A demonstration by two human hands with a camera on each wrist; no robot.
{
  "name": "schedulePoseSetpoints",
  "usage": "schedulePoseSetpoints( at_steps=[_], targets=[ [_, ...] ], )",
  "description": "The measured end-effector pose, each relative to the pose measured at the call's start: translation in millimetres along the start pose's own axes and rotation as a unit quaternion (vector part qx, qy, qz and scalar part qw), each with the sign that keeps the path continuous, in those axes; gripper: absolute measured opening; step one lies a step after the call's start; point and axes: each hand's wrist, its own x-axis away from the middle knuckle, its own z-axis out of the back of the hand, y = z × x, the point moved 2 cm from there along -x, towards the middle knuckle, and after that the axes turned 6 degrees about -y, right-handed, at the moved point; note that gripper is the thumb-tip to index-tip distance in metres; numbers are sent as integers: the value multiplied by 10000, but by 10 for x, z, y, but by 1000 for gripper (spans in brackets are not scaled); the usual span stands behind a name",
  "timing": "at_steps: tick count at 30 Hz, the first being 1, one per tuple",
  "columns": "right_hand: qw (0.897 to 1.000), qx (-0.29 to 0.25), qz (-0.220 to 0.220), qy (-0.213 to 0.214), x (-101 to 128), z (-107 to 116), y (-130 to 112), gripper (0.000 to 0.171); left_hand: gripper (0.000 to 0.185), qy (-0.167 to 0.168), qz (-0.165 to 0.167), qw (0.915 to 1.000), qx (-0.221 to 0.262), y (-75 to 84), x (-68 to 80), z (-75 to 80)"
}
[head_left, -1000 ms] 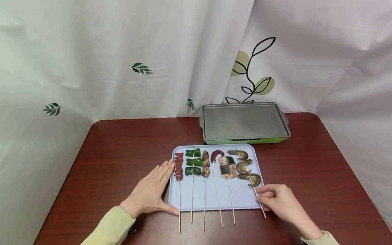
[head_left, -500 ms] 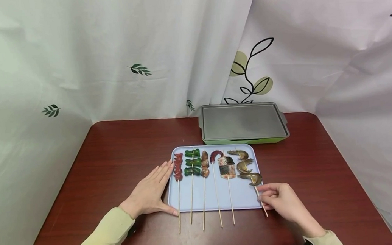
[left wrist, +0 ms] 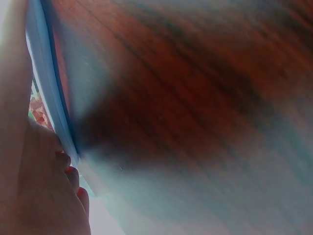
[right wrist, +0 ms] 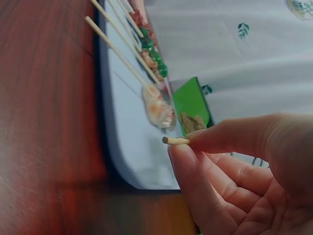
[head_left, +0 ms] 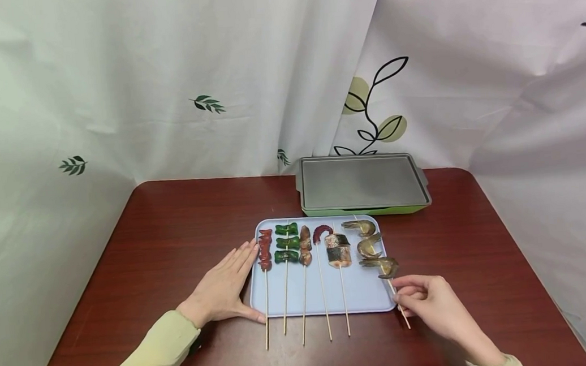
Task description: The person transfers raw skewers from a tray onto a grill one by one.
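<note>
A light-blue tray (head_left: 362, 297) carries several food skewers with their sticks over its near edge. My right hand (head_left: 429, 301) pinches the stick of the shrimp skewer (head_left: 370, 248) between thumb and fingers at the tray's right edge; the right wrist view shows the stick's end (right wrist: 175, 141) between thumb and fingertip. My left hand (head_left: 224, 287) lies with straight fingers along the tray's left edge, nearest the red meat skewer (head_left: 265, 250). Between them lie a green pepper skewer (head_left: 287, 243), a brown meat skewer (head_left: 305, 244), an octopus tentacle skewer (head_left: 322, 233) and a fish skewer (head_left: 338, 250).
A grey-topped griddle (head_left: 364, 181) with a green base stands behind the tray, to the right. The dark red wooden table (head_left: 173, 225) meets a white leaf-patterned curtain (head_left: 244, 67) at the back.
The shrimp skewer has shifted right and slightly up in my right hand, its lowest shrimp now reaching past the tray's edge. My left hand has stayed on the tray's side.
</note>
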Motion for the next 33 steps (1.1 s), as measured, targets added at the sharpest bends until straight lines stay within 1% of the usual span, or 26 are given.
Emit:
schedulePoseSetpoints(
  at_steps=[4, 9, 15, 21, 23, 28, 33],
  targets=[
    [9991, 355, 188, 168, 54, 52, -102, 26, 146, 10, 20, 10000, 2, 1, 1, 1],
    [9942, 786, 424, 596, 66, 166, -250, 26, 146, 56, 19, 10000, -31, 2, -2, -1],
    [9896, 931, 589, 926, -38, 390, -421, 24, 146, 75, 7, 9999, -77, -4, -6, -9],
    [9844, 1165, 679, 1131, -220, 621, -510, 25, 146, 82, -17, 9999, -127, -8, -3, -17],
    [9843, 1151, 685, 1147, -294, 698, -516, 25, 146, 87, -31, 9998, -147, -8, -4, -18],
    [9890, 834, 550, 1086, -549, 883, -466, 27, 146, 83, -39, 9999, -142, -3, -5, -11],
    [9935, 631, 206, 930, -827, 1053, -325, 30, 146, 61, -24, 9999, -116, 2, -5, -12]
  ],
)
